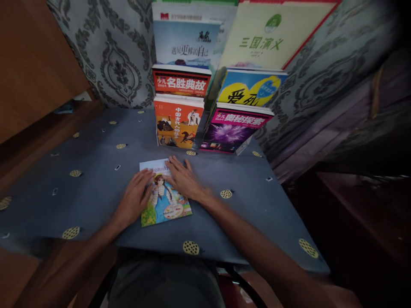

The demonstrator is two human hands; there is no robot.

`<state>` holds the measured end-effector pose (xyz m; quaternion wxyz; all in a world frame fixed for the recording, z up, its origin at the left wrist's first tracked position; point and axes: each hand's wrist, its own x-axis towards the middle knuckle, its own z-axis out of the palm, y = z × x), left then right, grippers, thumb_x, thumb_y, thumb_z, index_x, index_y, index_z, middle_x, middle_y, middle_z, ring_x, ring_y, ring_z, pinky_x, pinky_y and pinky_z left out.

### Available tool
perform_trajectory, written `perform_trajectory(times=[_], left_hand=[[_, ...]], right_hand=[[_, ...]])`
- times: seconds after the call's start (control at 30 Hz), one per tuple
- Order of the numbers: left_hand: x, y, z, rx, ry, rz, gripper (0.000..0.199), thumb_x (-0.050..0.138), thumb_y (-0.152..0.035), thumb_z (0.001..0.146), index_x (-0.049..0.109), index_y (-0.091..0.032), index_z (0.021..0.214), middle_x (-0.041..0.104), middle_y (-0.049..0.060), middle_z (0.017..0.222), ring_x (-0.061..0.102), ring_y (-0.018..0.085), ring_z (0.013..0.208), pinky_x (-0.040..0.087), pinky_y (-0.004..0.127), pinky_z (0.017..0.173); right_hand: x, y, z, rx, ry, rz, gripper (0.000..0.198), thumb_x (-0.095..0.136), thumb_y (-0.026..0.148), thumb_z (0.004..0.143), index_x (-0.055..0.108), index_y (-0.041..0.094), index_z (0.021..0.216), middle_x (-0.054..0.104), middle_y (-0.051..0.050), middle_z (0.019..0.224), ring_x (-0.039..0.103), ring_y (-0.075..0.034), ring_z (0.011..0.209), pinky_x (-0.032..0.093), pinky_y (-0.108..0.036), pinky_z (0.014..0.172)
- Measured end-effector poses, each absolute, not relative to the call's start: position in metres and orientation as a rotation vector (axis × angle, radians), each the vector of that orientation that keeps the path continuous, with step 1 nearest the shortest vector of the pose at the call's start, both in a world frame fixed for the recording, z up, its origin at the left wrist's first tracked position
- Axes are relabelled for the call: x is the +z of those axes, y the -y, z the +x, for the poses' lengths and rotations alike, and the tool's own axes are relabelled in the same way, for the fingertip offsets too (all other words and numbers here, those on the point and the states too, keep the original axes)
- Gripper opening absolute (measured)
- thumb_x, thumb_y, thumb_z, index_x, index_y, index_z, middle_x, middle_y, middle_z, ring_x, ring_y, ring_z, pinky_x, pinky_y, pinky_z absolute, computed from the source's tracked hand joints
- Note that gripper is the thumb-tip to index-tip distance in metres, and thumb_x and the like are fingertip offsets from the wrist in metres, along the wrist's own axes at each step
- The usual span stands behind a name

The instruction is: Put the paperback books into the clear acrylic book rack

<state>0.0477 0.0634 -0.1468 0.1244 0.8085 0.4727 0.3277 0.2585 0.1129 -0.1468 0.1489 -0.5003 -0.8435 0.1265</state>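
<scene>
A thin illustrated book point(163, 203) lies closed and face up on the blue tablecloth, its cover showing a figure in blue overalls. My left hand point(136, 194) rests along the book's left edge, fingers stretched out over the cover. Across the upper right of the same cover lies my right hand point(184, 177), flat with fingers extended, hiding part of the title. Neither hand grips the book; both only touch it.
Behind the book stands a tiered rack with several upright books, among them an orange book point(178, 122) and a purple-pink book point(236, 128). The tablecloth point(102, 205) has a pineapple print. Patterned curtains point(118, 64) hang behind, and a wooden cabinet point(38, 64) stands left.
</scene>
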Motion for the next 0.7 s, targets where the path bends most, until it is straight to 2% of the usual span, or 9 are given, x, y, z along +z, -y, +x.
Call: perform_trajectory(times=[0.1, 0.27, 0.5, 0.7], left_hand=[[-0.161, -0.073, 0.039, 0.867, -1.505, 2.433, 0.041, 0.041, -0.030, 0.100, 0.058, -0.014, 0.134, 0.060, 0.016, 0.143, 0.049, 0.029, 0.140, 0.040, 0.055, 0.117], [-0.170, -0.072, 0.040, 0.795, -1.576, 2.486, 0.043, 0.036, -0.027, 0.101, 0.055, -0.015, 0.137, 0.057, 0.015, 0.146, 0.049, 0.027, 0.140, 0.040, 0.053, 0.117], [-0.173, -0.071, 0.037, 0.779, -1.558, 2.520, 0.047, 0.033, -0.018, 0.097, 0.054, -0.014, 0.139, 0.055, 0.015, 0.148, 0.046, 0.026, 0.143, 0.040, 0.050, 0.117], [-0.172, -0.070, 0.039, 0.736, -1.591, 2.536, 0.045, 0.033, -0.025, 0.101, 0.054, -0.016, 0.140, 0.056, 0.015, 0.148, 0.046, 0.028, 0.143, 0.041, 0.053, 0.116]], right_hand=[[-0.143, -0.099, 0.247, 0.204, 2.401, -1.531, 0.056, 0.042, 0.042, 0.104, 0.045, 0.008, 0.149, 0.038, -0.023, 0.159, 0.029, -0.033, 0.153, 0.019, -0.066, 0.121], [-0.140, -0.066, 0.230, 0.062, 2.465, -1.442, 0.054, 0.046, 0.037, 0.103, 0.046, 0.006, 0.148, 0.038, -0.025, 0.159, 0.028, -0.035, 0.153, 0.021, -0.066, 0.121], [-0.144, -0.028, 0.211, 0.122, 2.582, -1.218, 0.058, 0.048, 0.033, 0.102, 0.041, 0.001, 0.150, 0.038, -0.024, 0.159, 0.027, -0.033, 0.153, 0.028, -0.054, 0.125], [-0.150, -0.024, 0.222, 0.215, 2.532, -1.243, 0.058, 0.047, 0.030, 0.102, 0.037, 0.004, 0.153, 0.032, -0.023, 0.162, 0.023, -0.032, 0.155, 0.031, -0.055, 0.123]])
